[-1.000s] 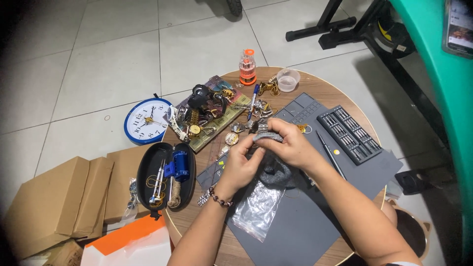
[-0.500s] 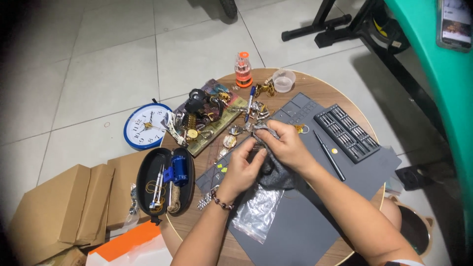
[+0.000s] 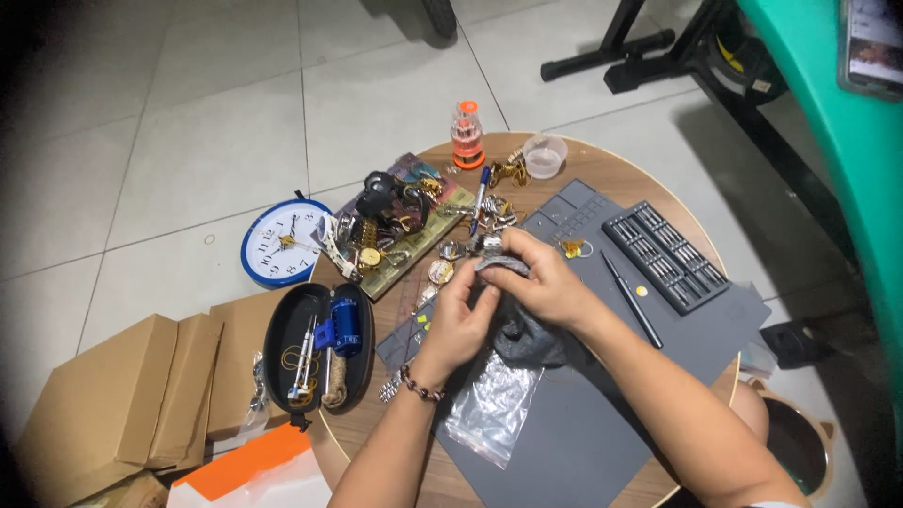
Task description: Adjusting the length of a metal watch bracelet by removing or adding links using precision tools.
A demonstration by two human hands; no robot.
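Since half a second before, we saw little change: both hands stayed together over the grey cloth, and the view itself had drifted slightly so the tabletop sat a bit lower in frame. We noted the left hand (image 3: 458, 320) clenched on the near-left side of the grey cloth (image 3: 527, 331), a beaded bracelet (image 3: 419, 384) on its wrist. The right hand (image 3: 536, 277) was curled over the cloth's far edge, fingers pinching the fabric; whether something small sat inside the cloth, we could not tell. The cloth was bunched between both hands, above the dark grey work mat (image 3: 602, 414) on the round wooden tabletop (image 3: 658, 202). Just near the cloth lay a clear plastic bag (image 3: 494, 404) on the mat. Right of the hands we saw a thin black tool (image 3: 632, 299) and a black bit tray (image 3: 666, 256). Far from the hands stood an orange-capped bottle (image 3: 467, 134) and a small clear cup (image 3: 545, 155). Left of the hands lay a pile of watches and parts (image 3: 395, 221), and an open black case (image 3: 318, 346) at the tabletop's left edge. On the floor we saw a blue-rimmed wall clock (image 3: 284, 243) and cardboard boxes (image 3: 122, 395).
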